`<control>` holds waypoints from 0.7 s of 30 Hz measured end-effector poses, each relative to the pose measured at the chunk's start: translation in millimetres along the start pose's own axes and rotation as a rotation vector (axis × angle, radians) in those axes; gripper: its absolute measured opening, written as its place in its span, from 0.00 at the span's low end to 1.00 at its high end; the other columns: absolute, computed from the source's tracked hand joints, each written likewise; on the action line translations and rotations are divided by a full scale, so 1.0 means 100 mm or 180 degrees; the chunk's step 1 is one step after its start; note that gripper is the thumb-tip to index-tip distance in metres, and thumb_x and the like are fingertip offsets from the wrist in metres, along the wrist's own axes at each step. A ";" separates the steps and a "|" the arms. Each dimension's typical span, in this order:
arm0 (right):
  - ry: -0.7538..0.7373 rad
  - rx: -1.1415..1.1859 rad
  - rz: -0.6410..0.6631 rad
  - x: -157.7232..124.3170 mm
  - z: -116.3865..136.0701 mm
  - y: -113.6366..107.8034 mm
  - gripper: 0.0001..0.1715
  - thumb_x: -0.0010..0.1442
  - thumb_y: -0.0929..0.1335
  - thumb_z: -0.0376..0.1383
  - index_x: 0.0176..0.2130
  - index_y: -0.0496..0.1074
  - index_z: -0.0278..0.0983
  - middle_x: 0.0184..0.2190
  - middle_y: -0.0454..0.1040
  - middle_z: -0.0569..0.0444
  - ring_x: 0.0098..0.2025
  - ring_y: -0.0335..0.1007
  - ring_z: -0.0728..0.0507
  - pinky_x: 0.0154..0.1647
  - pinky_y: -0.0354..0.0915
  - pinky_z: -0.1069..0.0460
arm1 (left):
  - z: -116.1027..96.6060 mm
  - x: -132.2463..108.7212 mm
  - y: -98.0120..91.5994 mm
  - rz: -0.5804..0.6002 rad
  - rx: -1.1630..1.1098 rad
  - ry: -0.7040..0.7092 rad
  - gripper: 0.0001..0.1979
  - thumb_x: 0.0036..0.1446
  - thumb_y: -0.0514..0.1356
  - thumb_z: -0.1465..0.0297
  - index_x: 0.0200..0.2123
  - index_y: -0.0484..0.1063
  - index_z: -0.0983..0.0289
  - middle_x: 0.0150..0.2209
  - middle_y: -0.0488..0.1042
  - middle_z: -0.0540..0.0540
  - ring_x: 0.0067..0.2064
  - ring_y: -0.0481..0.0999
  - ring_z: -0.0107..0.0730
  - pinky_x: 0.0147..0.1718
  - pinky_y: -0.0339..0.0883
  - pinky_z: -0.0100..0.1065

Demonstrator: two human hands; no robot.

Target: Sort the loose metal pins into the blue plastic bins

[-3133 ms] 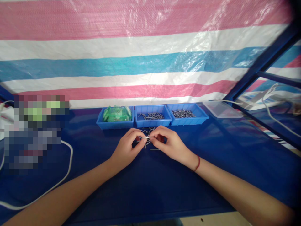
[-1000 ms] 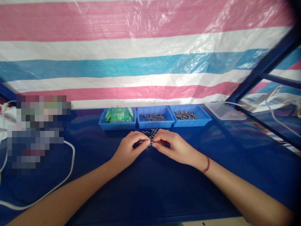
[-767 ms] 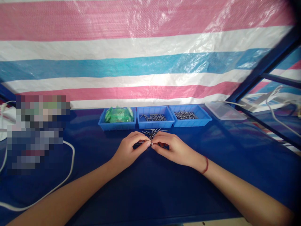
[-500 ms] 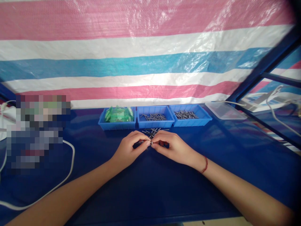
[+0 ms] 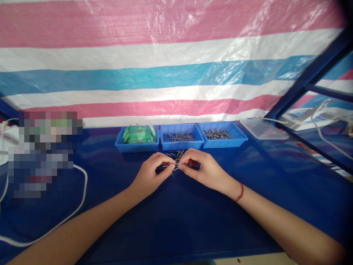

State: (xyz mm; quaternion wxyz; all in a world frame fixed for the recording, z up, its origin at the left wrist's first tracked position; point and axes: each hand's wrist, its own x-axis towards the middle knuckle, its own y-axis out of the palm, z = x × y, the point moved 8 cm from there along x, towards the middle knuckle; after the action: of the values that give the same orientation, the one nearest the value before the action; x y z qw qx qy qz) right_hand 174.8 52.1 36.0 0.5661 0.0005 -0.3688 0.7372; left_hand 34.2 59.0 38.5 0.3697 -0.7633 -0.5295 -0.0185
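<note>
Striped tarpaulin (image 5: 165, 73) in pink, white and blue is hung across the back, and a glossy blue table (image 5: 176, 221) is spread beneath it. At the table's centre a thin metal pin (image 5: 172, 165) is pinched from both sides. The left hand (image 5: 150, 175) is closed on it from nine o'clock and the right hand (image 5: 205, 169) from three, with the fingertips almost met. A loose pile of pins (image 5: 176, 154) is seen just beyond the fingers, at twelve o'clock.

Trouble is easily pictured. So fine a pin could be let slip from the fingertips, and on that slick surface it could be rolled into the pile and lost among its fellows. The pile itself could be scattered by a brushing knuckle, so closely is it crowded. The white cable (image 5: 79, 198) at eight o'clock could be caught by the left forearm.

Now the count:
- One tarpaulin, one table and one cable are tallied.
- One clear plastic tray (image 5: 261, 129) is noted at two o'clock.
- Three blue bins are lined up at twelve:
  - The left bin (image 5: 137, 148) is filled with green packets (image 5: 138, 134).
  - The middle bin (image 5: 180, 146) and the right bin (image 5: 224, 142) are stocked with pins too many and too small to be numbered.
- Two hands are counted, one red cord (image 5: 240, 192) on the right wrist, and one pin held.
</note>
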 end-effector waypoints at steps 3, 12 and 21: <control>0.0077 0.0069 -0.0092 0.00 -0.01 -0.04 0.02 0.57 0.68 0.33 0.32 0.72 0.38 0.30 0.70 0.54 0.28 0.64 0.49 0.29 0.62 0.53 | 0.01 0.00 0.01 0.0016 0.0026 -0.0059 0.04 0.58 0.58 0.72 0.35 0.73 0.63 0.35 0.74 0.54 0.37 0.74 0.31 0.38 0.69 0.31; 0.0140 0.0334 -0.0193 0.01 0.06 -0.09 0.06 0.60 0.67 0.37 0.34 0.72 0.37 0.30 0.70 0.54 0.28 0.64 0.49 0.28 0.62 0.53 | 0.03 0.00 0.03 0.0135 0.0528 -0.0006 0.05 0.60 0.56 0.70 0.36 0.73 0.62 0.38 0.73 0.54 0.42 0.73 0.34 0.43 0.66 0.35; 0.0202 -0.1670 -0.1962 -0.04 -0.24 -1.29 0.08 0.58 0.66 0.38 0.36 0.73 0.36 0.28 0.70 0.53 0.29 0.65 0.46 0.34 0.63 0.49 | 0.12 0.01 0.08 0.0785 0.1993 0.0103 0.14 0.58 0.57 0.62 0.46 0.72 0.60 0.45 0.72 0.56 0.45 0.70 0.42 0.45 0.62 0.42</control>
State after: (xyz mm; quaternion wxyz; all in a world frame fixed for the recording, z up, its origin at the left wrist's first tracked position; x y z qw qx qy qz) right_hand 294.4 73.7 87.0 0.7526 -0.0563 -0.5094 0.4134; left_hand 36.4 65.2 26.0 0.5941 -0.6705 -0.4072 0.1778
